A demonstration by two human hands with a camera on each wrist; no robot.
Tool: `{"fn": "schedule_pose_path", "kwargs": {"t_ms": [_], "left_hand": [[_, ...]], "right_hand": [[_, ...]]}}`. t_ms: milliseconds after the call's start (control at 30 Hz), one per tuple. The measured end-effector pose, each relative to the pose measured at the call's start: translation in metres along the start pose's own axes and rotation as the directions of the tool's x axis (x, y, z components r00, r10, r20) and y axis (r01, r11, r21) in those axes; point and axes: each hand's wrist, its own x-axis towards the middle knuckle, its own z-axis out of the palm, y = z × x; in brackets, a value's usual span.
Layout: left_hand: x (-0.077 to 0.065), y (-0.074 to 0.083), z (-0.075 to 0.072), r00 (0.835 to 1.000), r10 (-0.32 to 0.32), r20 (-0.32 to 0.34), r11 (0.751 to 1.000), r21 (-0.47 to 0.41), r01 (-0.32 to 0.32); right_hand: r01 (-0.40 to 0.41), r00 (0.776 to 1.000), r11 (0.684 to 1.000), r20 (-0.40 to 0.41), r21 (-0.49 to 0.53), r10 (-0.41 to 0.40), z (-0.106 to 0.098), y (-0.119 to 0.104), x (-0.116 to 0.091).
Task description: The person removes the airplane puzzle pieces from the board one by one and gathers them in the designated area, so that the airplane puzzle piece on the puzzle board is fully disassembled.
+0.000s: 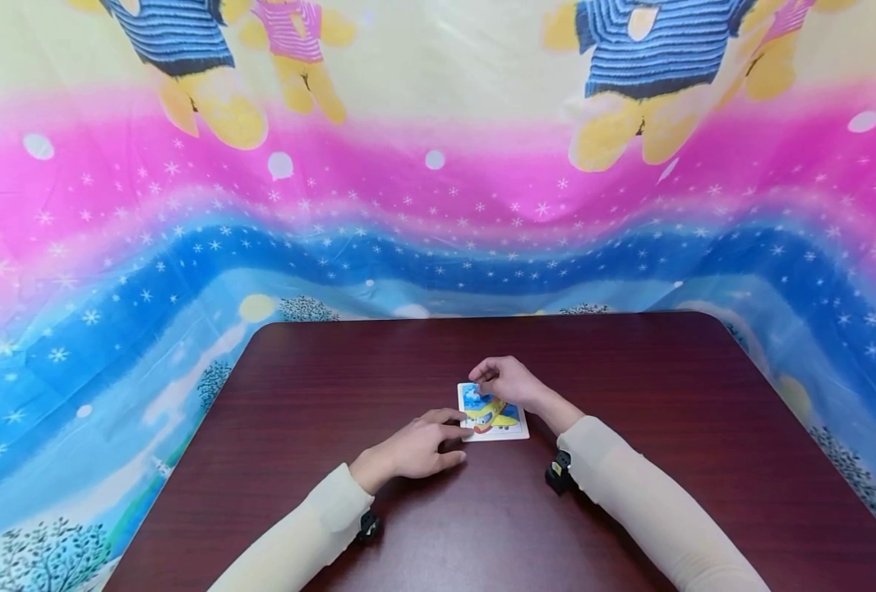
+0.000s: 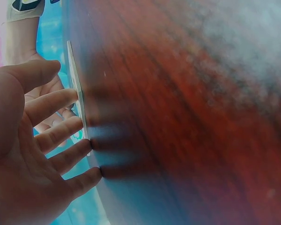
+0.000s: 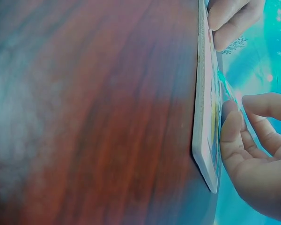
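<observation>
A small square picture board (image 1: 510,427), with a yellow airplane on a blue and white ground, lies flat on the table. Its pale, thick edge shows in the right wrist view. My left hand (image 1: 421,446) rests at the board's left side, fingers spread and fairly straight, fingertips at the edge and over the picture. Above the far part of the board is my right hand (image 1: 515,385). In the right wrist view its thumb and fingers pinch a thin flat piece (image 3: 227,85) with a teal edge, tilted up from the board; most of the piece is hidden by the fingers.
The dark red-brown wooden table (image 1: 320,370) has rounded far corners. A patterned cloth (image 1: 423,197) with bears and snowflakes hangs behind and along both sides. Small black devices sit under both cream sleeves (image 1: 630,477).
</observation>
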Motion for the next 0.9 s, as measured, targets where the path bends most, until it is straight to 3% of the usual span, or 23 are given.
{"fn": "schedule_pose_path", "kwargs": {"t_ms": [500, 900], "left_hand": [[0.0006, -0.0023, 0.0004, 0.999, 0.033, -0.026, 0.999, 0.007, -0.033], [-0.0008, -0.0013, 0.0013, 1.0, 0.018, -0.014, 1.0, 0.003, -0.018]], "right_hand": [[-0.02, 1.0, 1.0, -0.018, -0.002, 0.02, -0.0004, 0.0017, -0.0005], [-0.026, 0.999, 0.999, -0.027, -0.034, 0.025, -0.0084, 0.0024, -0.0061]]}}
